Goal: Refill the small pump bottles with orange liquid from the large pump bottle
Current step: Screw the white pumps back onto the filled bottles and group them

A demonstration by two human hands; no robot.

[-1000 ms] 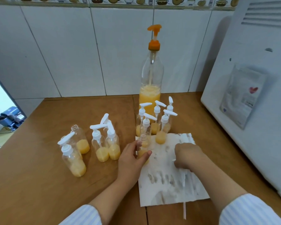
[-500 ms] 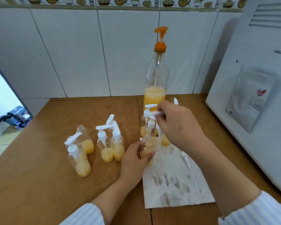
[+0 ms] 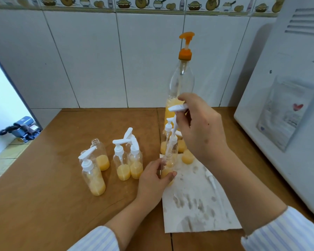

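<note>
bare tabletop [image 3: 43, 205] front-left gives passage; small bottles [image 3: 123, 160] crowd centre; large bottle [image 3: 179, 87] blocks rear.

The right hand [image 3: 200, 126] covers most of the capped small bottles [image 3: 187, 156] behind it, so their number cannot be told. The left hand [image 3: 153, 178] hides the lower half of the open bottle [image 3: 168, 163]; its fill level is perhaps low
</note>
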